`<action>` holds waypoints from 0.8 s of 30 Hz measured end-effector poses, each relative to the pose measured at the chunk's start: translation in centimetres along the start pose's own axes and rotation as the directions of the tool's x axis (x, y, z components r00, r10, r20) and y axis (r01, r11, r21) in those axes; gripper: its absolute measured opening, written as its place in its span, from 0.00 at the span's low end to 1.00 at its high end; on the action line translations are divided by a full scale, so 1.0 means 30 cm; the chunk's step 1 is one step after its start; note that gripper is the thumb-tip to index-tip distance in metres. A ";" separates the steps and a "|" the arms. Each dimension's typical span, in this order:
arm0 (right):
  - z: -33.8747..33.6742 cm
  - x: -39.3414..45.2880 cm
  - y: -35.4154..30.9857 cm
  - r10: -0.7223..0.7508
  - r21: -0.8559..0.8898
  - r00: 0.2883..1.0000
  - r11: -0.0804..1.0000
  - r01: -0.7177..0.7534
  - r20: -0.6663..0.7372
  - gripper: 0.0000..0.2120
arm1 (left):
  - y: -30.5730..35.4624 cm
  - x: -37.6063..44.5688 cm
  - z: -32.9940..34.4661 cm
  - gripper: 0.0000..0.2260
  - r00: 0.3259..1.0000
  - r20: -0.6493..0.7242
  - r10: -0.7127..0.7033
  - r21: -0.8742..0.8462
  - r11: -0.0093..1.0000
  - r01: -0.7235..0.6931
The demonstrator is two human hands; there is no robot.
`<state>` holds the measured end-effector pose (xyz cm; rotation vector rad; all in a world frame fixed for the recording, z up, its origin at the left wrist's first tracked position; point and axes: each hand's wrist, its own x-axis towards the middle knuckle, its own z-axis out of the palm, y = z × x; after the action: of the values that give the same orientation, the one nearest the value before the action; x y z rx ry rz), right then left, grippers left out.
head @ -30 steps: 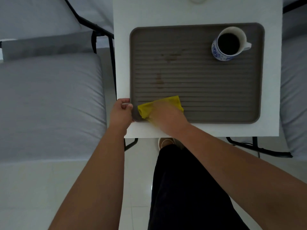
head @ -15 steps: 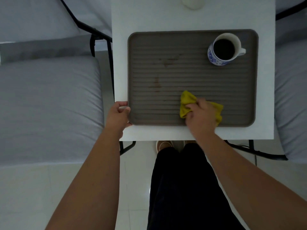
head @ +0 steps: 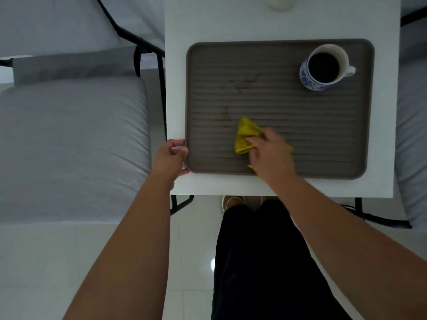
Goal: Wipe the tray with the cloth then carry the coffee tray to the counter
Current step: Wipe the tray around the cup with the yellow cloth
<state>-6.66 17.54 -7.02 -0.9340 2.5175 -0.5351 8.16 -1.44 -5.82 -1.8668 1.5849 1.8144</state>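
Observation:
A brown ribbed tray (head: 323, 135) lies on a small white table (head: 175, 88). A blue-and-white cup of dark coffee (head: 323, 68) stands in the tray's far right corner. Brown stains (head: 242, 85) mark the tray's left middle. My right hand (head: 270, 155) presses a crumpled yellow cloth (head: 246, 132) onto the tray's near middle, just right of the lower stain. My left hand (head: 171, 158) grips the tray's near left corner.
Grey cushioned seats on black metal frames stand to the left (head: 69, 139) and right (head: 413, 135) of the table. A pale round object (head: 279, 2) sits at the table's far edge. My dark-trousered legs (head: 265, 262) and a shoe are over the white tiled floor.
My right hand swept the cloth from the tray's near left corner to the right, then back left and slightly up toward the stain. The left hand stayed on the corner.

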 end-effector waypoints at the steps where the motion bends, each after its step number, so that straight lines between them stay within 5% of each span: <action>1: -0.029 -0.020 0.062 0.051 -0.015 0.998 0.999 -0.052 -0.025 0.15 | -0.001 0.001 -0.002 0.06 1.000 0.002 0.001 0.002 1.000 -0.001; 7: -0.076 -0.047 0.136 0.056 -0.102 0.993 0.993 -0.066 -0.105 0.13 | -0.012 0.004 0.002 0.06 1.000 -0.001 0.010 -0.028 1.000 -0.010; 16: 0.117 0.081 -0.282 -0.183 -0.201 0.966 0.955 0.219 0.182 0.16 | -0.008 0.007 -0.006 0.07 1.000 0.005 -0.006 0.009 1.000 0.006; 24: 0.041 0.036 0.004 -0.365 -0.241 0.925 0.894 0.379 0.102 0.23 | -0.016 0.010 -0.011 0.07 1.000 0.026 -0.005 -0.008 1.000 0.006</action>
<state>-6.89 16.63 -8.37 -1.5265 2.4030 -0.2869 8.66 -1.61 -6.23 -1.8419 1.5646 1.8381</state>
